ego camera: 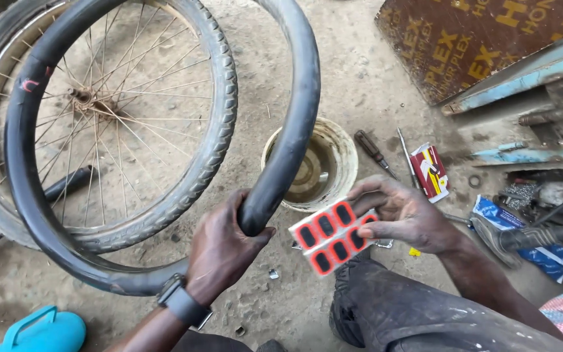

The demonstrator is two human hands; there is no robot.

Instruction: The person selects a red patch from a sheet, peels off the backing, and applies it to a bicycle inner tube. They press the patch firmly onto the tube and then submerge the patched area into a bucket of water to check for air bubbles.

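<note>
Dirt ground; left hand (pixel 219 251) fingers wrapped round inner tube (pixel 27 189); right hand (pixel 405 215) pinching patch sheet (pixel 330 236).

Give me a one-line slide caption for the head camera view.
Left hand grips a black inner tube; right hand holds a sheet of red-rimmed patches above a water bowl.

The inner tube (pixel 292 117) is plain black. The patch sheet (pixel 331 236) is white with black ovals edged in red. The small box (pixel 429 171) is red, white and yellow. The slipper (pixel 40 332) is turquoise.
</note>
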